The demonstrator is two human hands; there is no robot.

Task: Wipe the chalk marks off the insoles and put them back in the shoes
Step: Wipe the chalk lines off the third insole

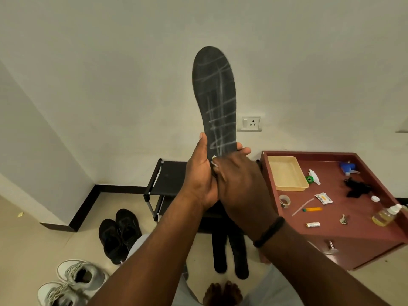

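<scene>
Up in front of the wall, one dark insole (215, 100) held upright, toe end up, still covered in criss-cross chalk marks (217, 115). Left hand (199, 180) wrapped round the heel end, thumb up along the left edge. Right hand (239, 180) pressed against the lower part of the insole, fingers curled over a small white bit of cloth or tissue (214, 161) that barely peeks out, so can't tell exactly what it is. Black band on that wrist.

Down on the floor: two more dark insoles (229, 252) lying side by side just beyond the bare feet, a pair of black shoes (119, 233) to the left, a pair of white sneakers (72, 281) nearer in the bottom left corner. Black shoe rack (164, 180) against the wall behind the hands. Off to the right, a reddish cabinet (353, 235) with a yellow tray (287, 173), tape roll, battery, bottle and other small clutter on top.
</scene>
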